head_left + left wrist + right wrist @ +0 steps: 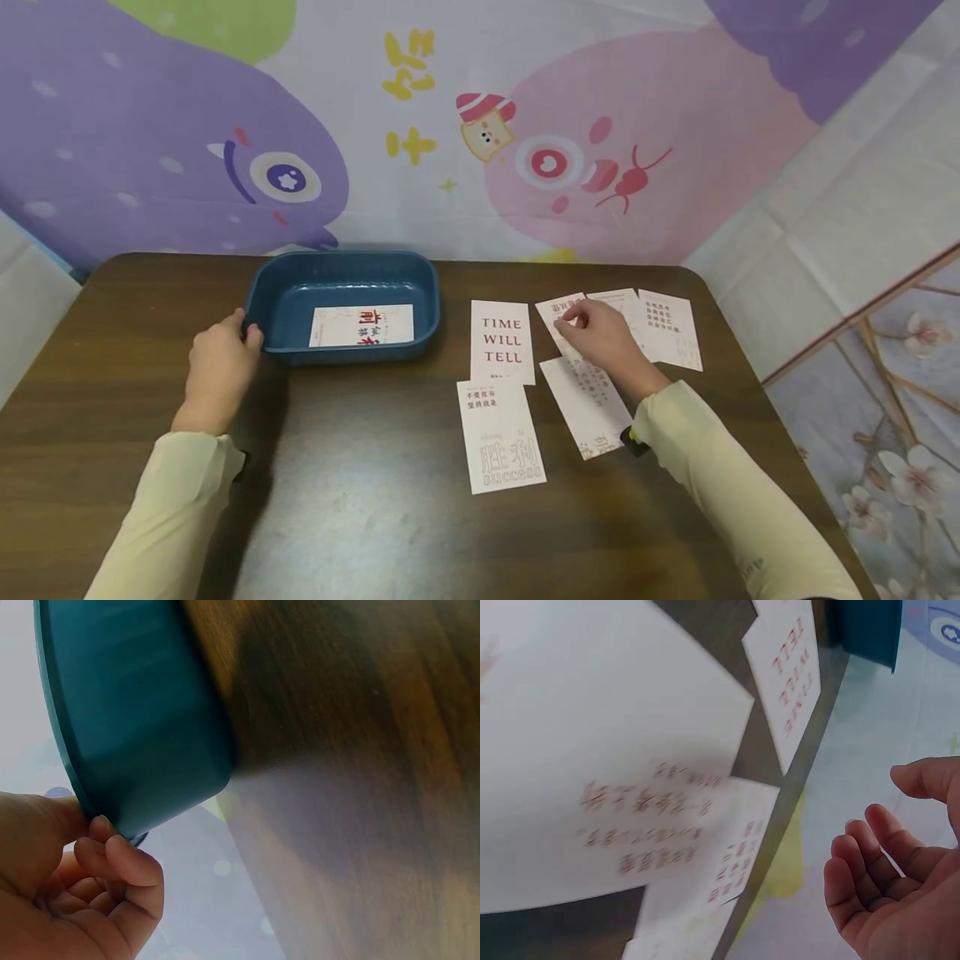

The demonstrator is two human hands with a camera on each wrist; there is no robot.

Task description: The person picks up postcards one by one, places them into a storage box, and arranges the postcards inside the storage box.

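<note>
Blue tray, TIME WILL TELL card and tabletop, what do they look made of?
Blue tray: probably moulded plastic with a satin finish, judging by its rounded corners and soft highlights.
TIME WILL TELL card: likely thin cardstock, matte, with crisp edges and no glare.
Tabletop: wood or laminate, slightly glossy; grain shows and light reflects off it.

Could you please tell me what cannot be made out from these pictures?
Head view: parts of the cards below the right hand, covered by that hand.
Head view: the near edge of the card in the tray, hidden by the blue tray's front wall.
Left wrist view: the tray's inside, hidden by its outer wall.
Right wrist view: the closest card's small print, blurred; its left part, cut off by the picture edge.
</note>
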